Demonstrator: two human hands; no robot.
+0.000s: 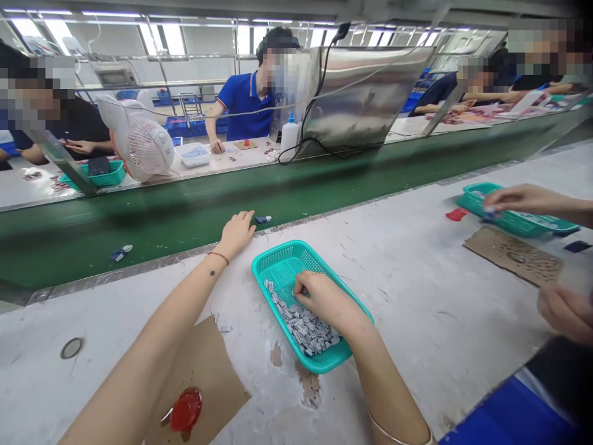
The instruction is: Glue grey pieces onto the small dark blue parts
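My left hand [238, 232] reaches over the near edge of the green belt [185, 225], fingers stretched out beside a small blue-and-white piece [263, 220]. Whether they touch it is unclear. Inside a teal basket [319, 366], my right hand [315, 293] has its fingertips pinched together above many small grey-and-white pieces [308, 329]; what they hold, if anything, is too small to name. A second blue-and-white piece [121, 253] lies on the belt farther left.
Brown cardboard [222, 371] with a red cap [186, 409] lies at the front left, near a metal bottle cap [71, 348]. At right, another person's hands work by a teal basket [523, 222] and cardboard [500, 253]. More people sit across the belt.
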